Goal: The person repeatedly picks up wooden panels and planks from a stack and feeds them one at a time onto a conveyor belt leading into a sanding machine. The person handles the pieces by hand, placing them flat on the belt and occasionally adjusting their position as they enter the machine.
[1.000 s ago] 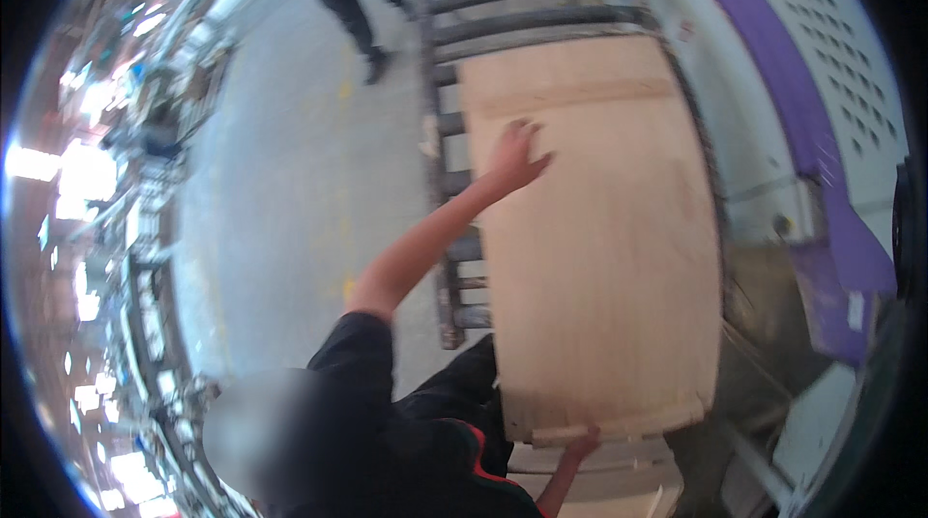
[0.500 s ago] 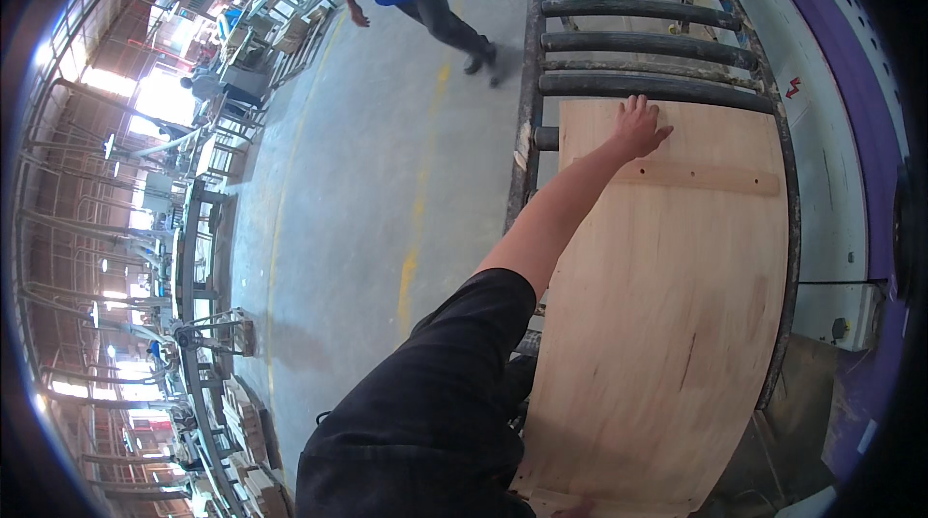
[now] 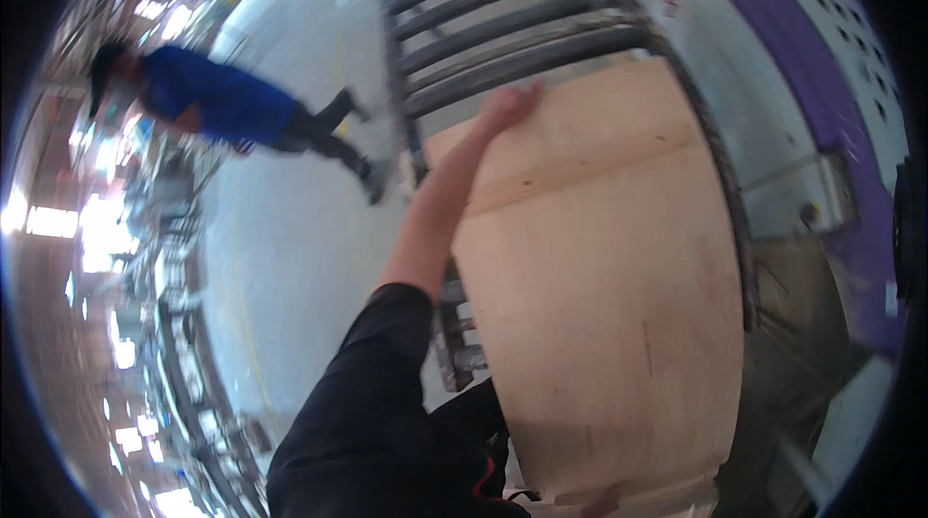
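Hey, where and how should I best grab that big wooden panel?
Probably by its two short ends, coming from the left long side: left hand at the far edge, right hand at the near one. The wooden panel is broad and lies flat, its far part over the rollers, so its edges look easiest to grip.

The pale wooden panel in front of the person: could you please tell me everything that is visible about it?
The panel looks like plywood: pale, flat, long, its sides bowed by the lens. A strip with dark spots, perhaps holes, crosses it near the far end; a thin reddish streak marks its right half. It lies flat, its far part over the dark rollers. The left hand is at its far edge; the right hand, blurred, is at the near end. Firm contact cannot be confirmed.
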`<control>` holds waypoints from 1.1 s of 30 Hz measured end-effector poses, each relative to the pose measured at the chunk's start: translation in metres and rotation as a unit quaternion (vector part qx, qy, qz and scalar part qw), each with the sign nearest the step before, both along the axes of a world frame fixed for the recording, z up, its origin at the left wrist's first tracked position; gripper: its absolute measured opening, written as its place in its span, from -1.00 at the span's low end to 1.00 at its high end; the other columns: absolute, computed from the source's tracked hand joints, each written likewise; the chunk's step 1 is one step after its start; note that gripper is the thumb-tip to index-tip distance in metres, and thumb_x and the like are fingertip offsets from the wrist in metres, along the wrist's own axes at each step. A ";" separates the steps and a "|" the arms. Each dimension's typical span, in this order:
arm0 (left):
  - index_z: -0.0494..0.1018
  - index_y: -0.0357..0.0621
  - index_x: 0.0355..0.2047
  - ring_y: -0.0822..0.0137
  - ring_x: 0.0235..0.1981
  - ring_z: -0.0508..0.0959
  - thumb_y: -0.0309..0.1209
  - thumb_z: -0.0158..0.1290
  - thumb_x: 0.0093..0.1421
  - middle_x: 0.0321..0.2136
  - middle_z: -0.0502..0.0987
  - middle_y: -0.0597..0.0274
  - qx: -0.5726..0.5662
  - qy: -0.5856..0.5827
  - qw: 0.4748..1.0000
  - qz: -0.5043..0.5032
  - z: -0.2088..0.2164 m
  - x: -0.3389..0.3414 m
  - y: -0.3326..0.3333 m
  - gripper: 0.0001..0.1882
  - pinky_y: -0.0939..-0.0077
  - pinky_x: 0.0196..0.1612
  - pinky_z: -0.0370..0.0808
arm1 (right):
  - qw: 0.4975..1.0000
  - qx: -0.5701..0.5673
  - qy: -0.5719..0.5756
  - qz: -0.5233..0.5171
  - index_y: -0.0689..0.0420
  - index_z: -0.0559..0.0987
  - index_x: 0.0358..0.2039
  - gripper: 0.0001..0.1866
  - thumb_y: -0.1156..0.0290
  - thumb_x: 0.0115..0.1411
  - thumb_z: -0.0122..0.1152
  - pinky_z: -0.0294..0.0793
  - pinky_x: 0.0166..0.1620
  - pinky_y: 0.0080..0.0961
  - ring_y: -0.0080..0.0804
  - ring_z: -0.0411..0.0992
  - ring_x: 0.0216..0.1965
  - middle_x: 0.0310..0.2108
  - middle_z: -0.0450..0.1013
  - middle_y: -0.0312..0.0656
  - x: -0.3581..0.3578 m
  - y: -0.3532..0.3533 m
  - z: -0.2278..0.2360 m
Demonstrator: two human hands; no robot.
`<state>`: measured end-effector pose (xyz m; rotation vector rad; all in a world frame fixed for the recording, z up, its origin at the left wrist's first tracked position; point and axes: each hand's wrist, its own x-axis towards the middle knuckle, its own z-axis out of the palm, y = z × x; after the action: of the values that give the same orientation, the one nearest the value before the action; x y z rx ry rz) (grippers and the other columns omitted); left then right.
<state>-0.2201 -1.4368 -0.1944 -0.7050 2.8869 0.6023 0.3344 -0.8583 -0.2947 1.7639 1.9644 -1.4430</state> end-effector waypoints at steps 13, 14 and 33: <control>0.35 0.11 0.11 -0.06 -0.26 0.52 -0.24 -0.16 0.18 -0.25 0.50 -0.18 -0.206 0.064 0.963 -0.162 -0.014 0.042 -0.022 -0.54 0.00 -0.20 0.40 | 0.996 0.035 0.003 -0.081 0.32 0.28 0.00 -0.46 0.21 0.13 0.15 0.33 -0.05 -0.38 -0.29 0.29 -0.16 -0.15 0.33 -0.08 0.094 0.138 0.087; 0.50 -0.10 -0.09 0.00 -0.37 0.50 -0.07 -0.15 0.19 -0.43 0.52 -0.13 -0.121 0.199 0.959 -0.159 -0.014 0.047 -0.005 -0.53 0.05 -0.30 0.37 | 0.990 0.079 0.070 -0.089 0.28 0.31 -0.08 -0.53 0.28 0.06 0.16 0.34 -0.14 -0.40 -0.33 0.28 -0.25 -0.28 0.35 -0.13 0.066 0.137 0.134; 0.51 -0.50 -0.35 -0.05 -0.27 0.49 0.33 -0.16 0.04 -0.41 0.52 -0.21 0.247 0.049 0.944 -0.214 0.183 0.098 0.446 -0.11 0.13 -0.12 0.34 | 0.923 0.281 0.028 -0.261 0.28 0.33 -0.33 -0.52 0.22 -0.22 0.14 0.35 -0.31 -0.32 -0.28 0.32 -0.40 -0.47 0.30 -0.09 0.312 0.282 0.360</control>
<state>-0.1218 -0.9904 -0.0115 0.0211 2.6561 1.2428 0.6467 -0.5761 0.0650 2.6870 2.1965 -1.0970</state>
